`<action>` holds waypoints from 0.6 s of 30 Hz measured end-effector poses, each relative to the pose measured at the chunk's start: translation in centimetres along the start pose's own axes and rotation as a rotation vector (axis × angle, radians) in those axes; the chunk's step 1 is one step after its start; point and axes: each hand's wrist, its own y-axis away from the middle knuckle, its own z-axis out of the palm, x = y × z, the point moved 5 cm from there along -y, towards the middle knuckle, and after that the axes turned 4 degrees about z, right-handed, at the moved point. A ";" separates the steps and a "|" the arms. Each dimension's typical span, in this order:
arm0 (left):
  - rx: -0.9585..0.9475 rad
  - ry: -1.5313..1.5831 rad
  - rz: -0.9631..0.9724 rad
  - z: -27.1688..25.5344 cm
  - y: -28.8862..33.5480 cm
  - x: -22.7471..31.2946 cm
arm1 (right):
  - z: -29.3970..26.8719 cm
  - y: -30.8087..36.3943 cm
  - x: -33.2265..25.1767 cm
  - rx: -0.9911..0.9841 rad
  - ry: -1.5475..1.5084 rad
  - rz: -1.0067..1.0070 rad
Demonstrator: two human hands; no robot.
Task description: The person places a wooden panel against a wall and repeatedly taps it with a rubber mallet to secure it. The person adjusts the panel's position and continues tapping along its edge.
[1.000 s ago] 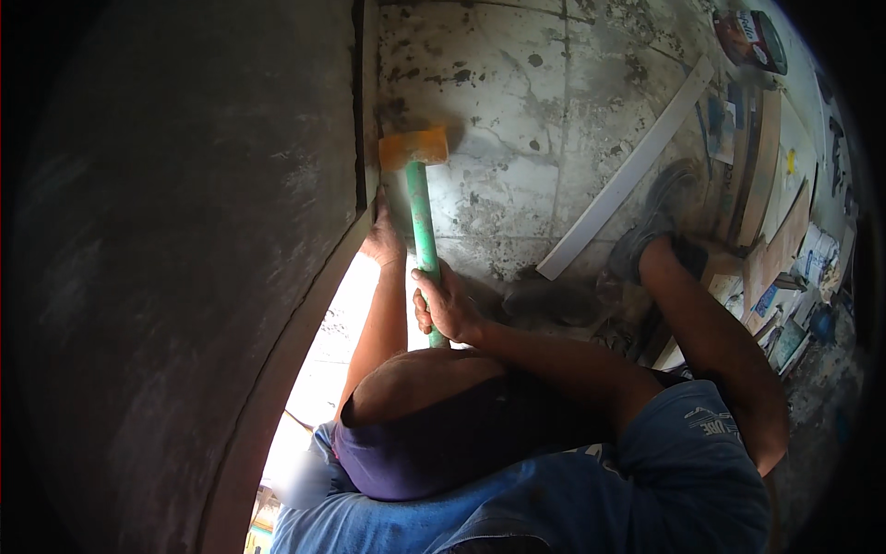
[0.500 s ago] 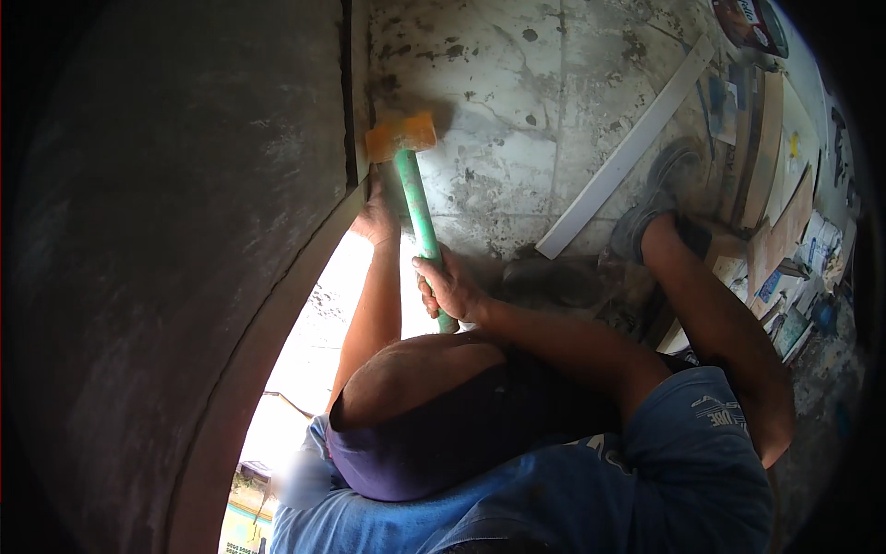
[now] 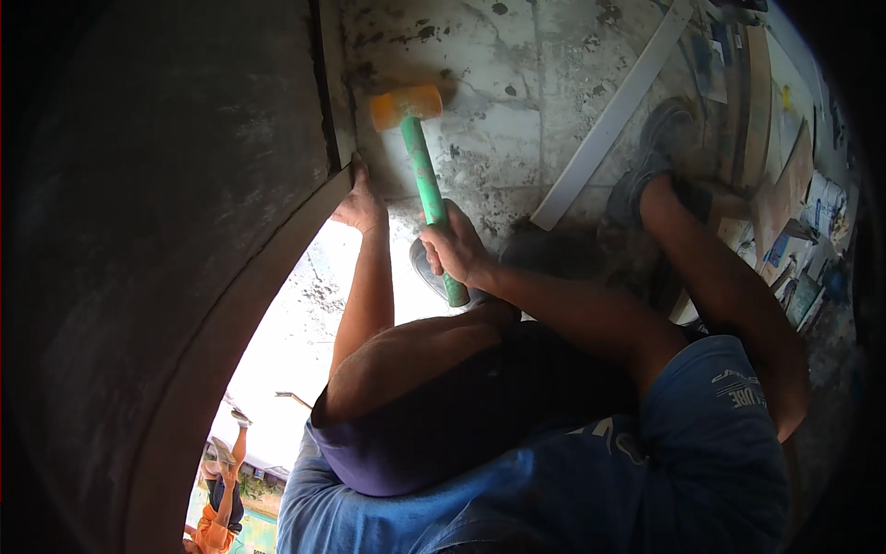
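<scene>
My right hand (image 3: 454, 247) is closed round the green handle (image 3: 422, 171) of a mallet. Its orange block head (image 3: 406, 106) hangs over the stained pale tiles, just right of the grey panel's edge. My left hand (image 3: 364, 205) is at the corner of the large grey panel (image 3: 185, 203), gripping its edge. One digit points up along a narrow strip (image 3: 338, 92) there; the other fingers are largely hidden behind the edge. A dark gap runs between panel and strip.
A long white batten (image 3: 609, 120) slants across the tiles on the right. Boards (image 3: 757, 111) and clutter (image 3: 812, 240) line the far right. My shod foot (image 3: 641, 185) is beside the batten. At lower left, a person in an orange shirt (image 3: 214, 531) shows beyond the bright opening.
The mallet head has shifted slightly up and away from the panel's edge, with my right hand higher. The view has moved a little. An orange-shirted person has come into sight at lower left.
</scene>
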 end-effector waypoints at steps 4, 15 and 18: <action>0.014 0.065 0.074 0.1 -0.3 -0.4 | 0.8 1.0 -2.2 -0.003 0.115 0.112; 0.144 0.160 0.227 0.2 -0.4 -0.2 | 5.0 2.9 -5.8 0.018 -0.055 0.365; 0.105 -0.039 0.265 0.0 -0.6 0.3 | 5.6 2.7 -5.8 -0.116 -0.083 0.432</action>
